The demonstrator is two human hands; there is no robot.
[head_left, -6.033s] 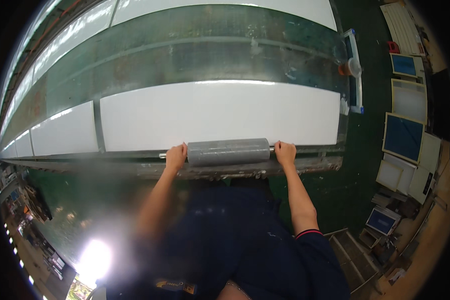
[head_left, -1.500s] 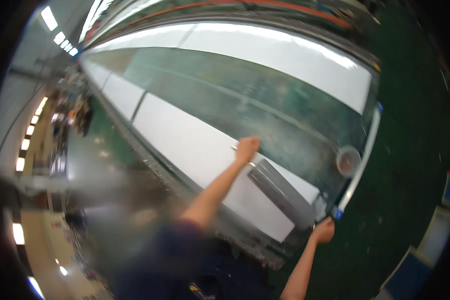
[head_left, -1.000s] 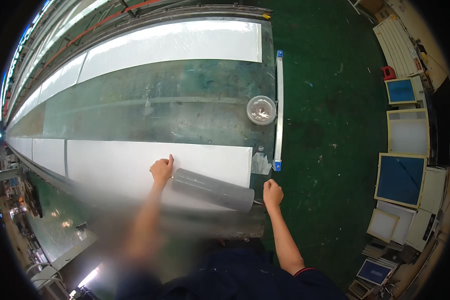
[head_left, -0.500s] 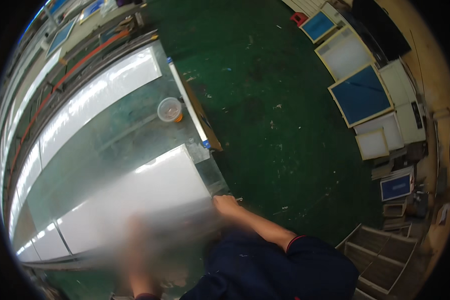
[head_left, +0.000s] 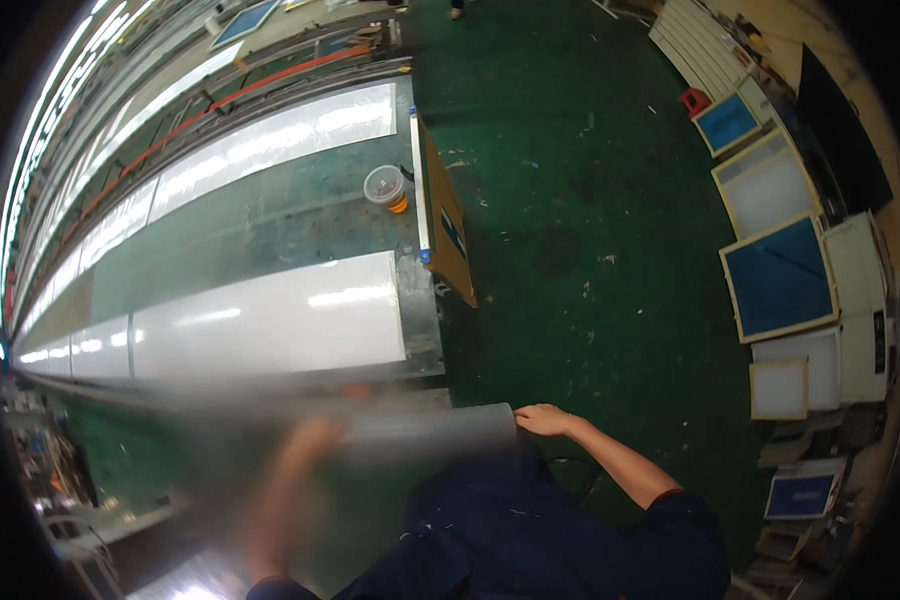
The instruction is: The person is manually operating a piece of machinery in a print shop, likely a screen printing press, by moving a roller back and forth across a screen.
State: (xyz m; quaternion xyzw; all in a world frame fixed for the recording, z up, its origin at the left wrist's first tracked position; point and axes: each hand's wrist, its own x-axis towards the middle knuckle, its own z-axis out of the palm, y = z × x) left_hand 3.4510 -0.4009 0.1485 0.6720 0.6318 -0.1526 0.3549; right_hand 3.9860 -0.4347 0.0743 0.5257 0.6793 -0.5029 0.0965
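Observation:
A grey, translucent sheet (head_left: pixel 435 433), curved like a roll, lies across the front of my body, just off the near edge of the long table (head_left: pixel 425 345). My right hand (head_left: pixel 542 420) is closed on its right end, fingers at the rim. At its left part is my left hand (head_left: pixel 315 437), but a smeared patch in the picture hides the fingers. On the table, a white glossy sheet (head_left: pixel 270 320) lies flat along the near side. Farther back, a second white sheet (head_left: pixel 280 140) runs along the far side.
A clear plastic cup (head_left: pixel 384 186) with something orange at its base stands near the table's right end. Beside that end a brown board (head_left: pixel 448 225) stands upright. Green floor (head_left: pixel 580 250) stretches rightward to framed screens (head_left: pixel 778 278) leaning along the right side.
The view has turned, so the table sits higher and farther right. My right hand and the grey sheet have come away from the table's near corner, toward my body.

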